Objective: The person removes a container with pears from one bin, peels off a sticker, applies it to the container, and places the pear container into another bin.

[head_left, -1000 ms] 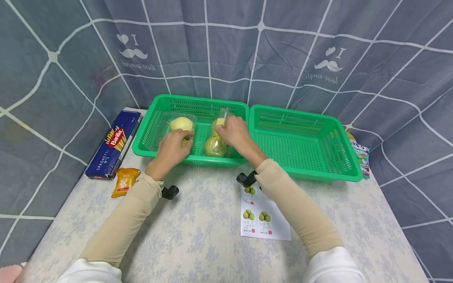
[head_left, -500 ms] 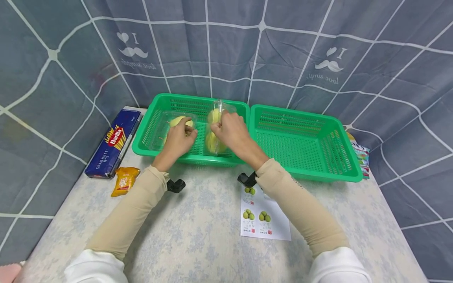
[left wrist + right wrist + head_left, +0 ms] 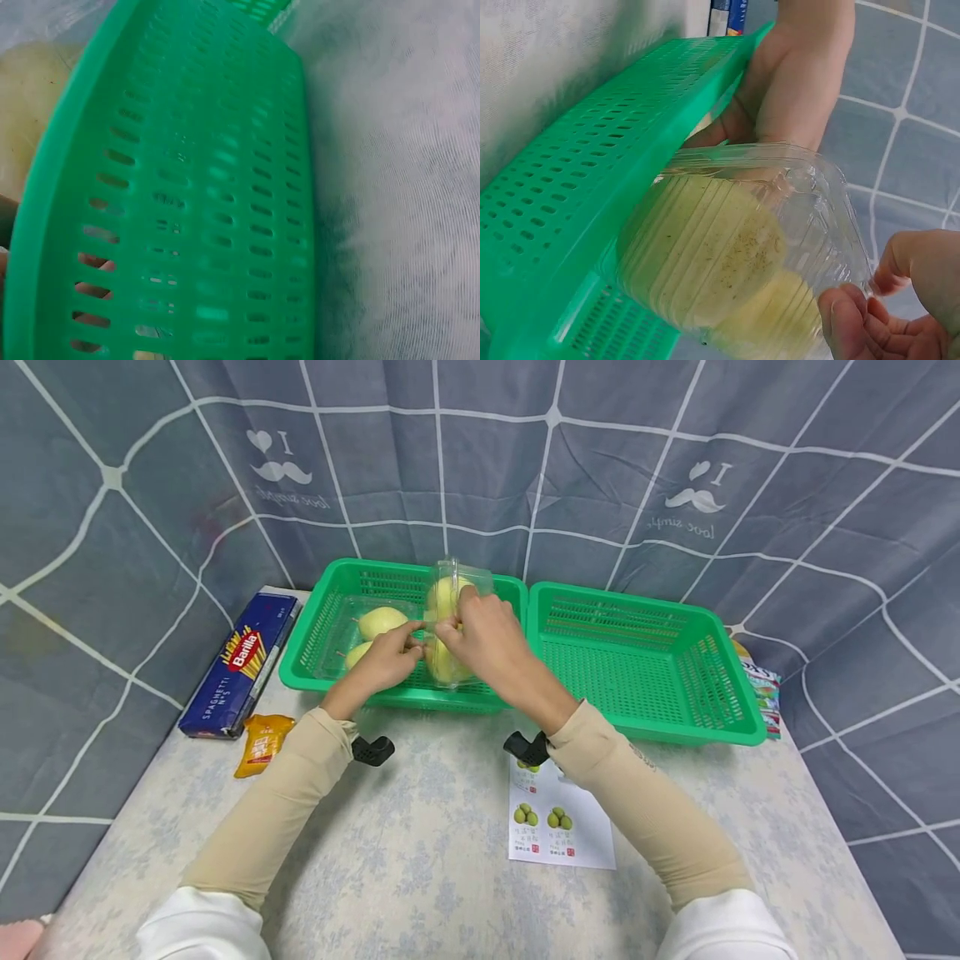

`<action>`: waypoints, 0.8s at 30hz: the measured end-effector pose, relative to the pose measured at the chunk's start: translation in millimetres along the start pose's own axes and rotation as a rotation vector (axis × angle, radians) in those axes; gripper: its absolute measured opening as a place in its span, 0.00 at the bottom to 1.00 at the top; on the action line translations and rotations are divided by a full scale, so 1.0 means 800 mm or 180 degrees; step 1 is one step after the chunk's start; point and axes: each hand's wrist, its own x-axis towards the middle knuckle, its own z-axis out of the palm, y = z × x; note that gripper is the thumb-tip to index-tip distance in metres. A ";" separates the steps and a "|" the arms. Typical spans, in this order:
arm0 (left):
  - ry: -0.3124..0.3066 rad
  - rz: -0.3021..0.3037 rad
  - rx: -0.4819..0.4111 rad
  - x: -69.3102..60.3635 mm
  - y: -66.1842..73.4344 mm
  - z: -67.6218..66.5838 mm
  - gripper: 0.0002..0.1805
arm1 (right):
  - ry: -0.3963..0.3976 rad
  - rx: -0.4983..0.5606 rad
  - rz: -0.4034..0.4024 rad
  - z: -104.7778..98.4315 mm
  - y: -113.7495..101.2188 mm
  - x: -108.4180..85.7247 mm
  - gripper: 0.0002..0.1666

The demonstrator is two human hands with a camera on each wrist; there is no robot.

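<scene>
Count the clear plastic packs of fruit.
2: a flat-lying pack in the left green basket, and a tilted pack gripped by the right hand. More could be hidden beneath them.

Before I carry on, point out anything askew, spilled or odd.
The curtain lettering reads backwards, as if mirrored. The clear pear box in the right hand is tilted up, while the other box lies flat. Nothing looks spilled.

On the table (image 3: 427, 860), the left basket (image 3: 408, 699) stands just beside the right basket (image 3: 615, 681), the curtain (image 3: 495, 468) behind both. Inside the left basket, one pear pack (image 3: 375, 625) lies left of the pack (image 3: 446, 597) that the right hand (image 3: 486, 631) holds. A spaghetti box (image 3: 242, 667) lies left, with a snack packet (image 3: 264, 746) before it.
</scene>
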 end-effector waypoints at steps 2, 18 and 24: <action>-0.0034 0.0012 -0.0051 0.000 0.002 0.000 0.29 | 0.0044 -0.0021 -0.0027 -0.002 -0.002 -0.002 0.04; -0.0174 -0.0010 -0.0496 0.000 0.003 0.004 0.34 | 0.0033 -0.0017 -0.0010 -0.007 -0.005 -0.010 0.02; -0.0266 -0.0100 -0.1110 0.003 0.003 0.002 0.33 | 0.0135 -0.0021 -0.0021 -0.011 -0.005 -0.013 0.02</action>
